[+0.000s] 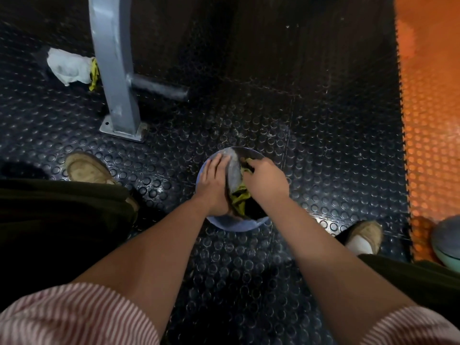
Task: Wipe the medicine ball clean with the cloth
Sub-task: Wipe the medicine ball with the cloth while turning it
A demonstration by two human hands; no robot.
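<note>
The medicine ball (234, 170) sat on the black studded rubber floor (323, 145) between the person's feet, roughly in the middle of the view, its grey and dark panels showing between the hands and a blue band along its near edge. The left hand (212, 185) lay on the ball's left side with its fingers straight and close together, pressing flat against the surface and holding nothing. The right hand (266, 180) was on the ball's upper right, its fingers curled round a bunched yellow-green cloth (240, 197), part of which trailed down the ball's near face between the two wrists. Both forearms covered much of the ball, so little of its top could be seen. A tan shoe (86, 168) stood to the left of the ball and another tan shoe (366, 235) to the right, each well apart from it, with dark trouser legs (62, 207) above them. Farther off on the left, a grey steel post (112, 70) rose from a bolted base plate (122, 130), with a short grey crossbar (159, 87) jutting from it. Just left of the post lay a crumpled white rag (69, 67) touching a scrap of yellow fabric (94, 73). An orange studded mat (433, 120) joined the black floor along the right, and a second ball (446, 240), grey over pale green, sat on it at the frame's edge. Red-and-white striped sleeves (74, 312) filled the bottom corners.
</note>
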